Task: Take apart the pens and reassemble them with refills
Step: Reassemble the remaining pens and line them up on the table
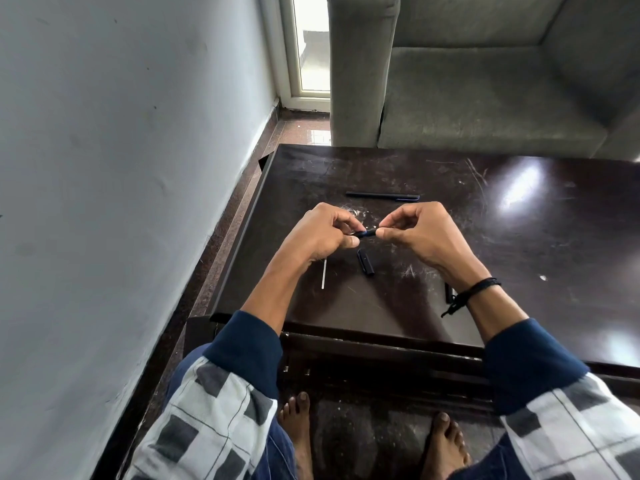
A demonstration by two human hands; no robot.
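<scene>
Both hands meet above the dark table (519, 237). My left hand (322, 233) and my right hand (415, 233) pinch the two ends of a short dark pen piece (367, 233) between their fingertips. A thin pale refill (323, 273) sticks down from under my left hand; I cannot tell whether the hand holds it or it lies on the table. A black pen cap (366, 261) lies on the table just below the hands. A whole dark pen (382, 195) lies crosswise beyond them. Another dark pen part (449, 293) shows partly behind my right wrist.
A grey sofa (485, 91) stands right behind the table's far edge. A pale wall (121, 168) runs along the left, with a strip of floor between it and the table. My bare feet (443, 441) are under the near edge.
</scene>
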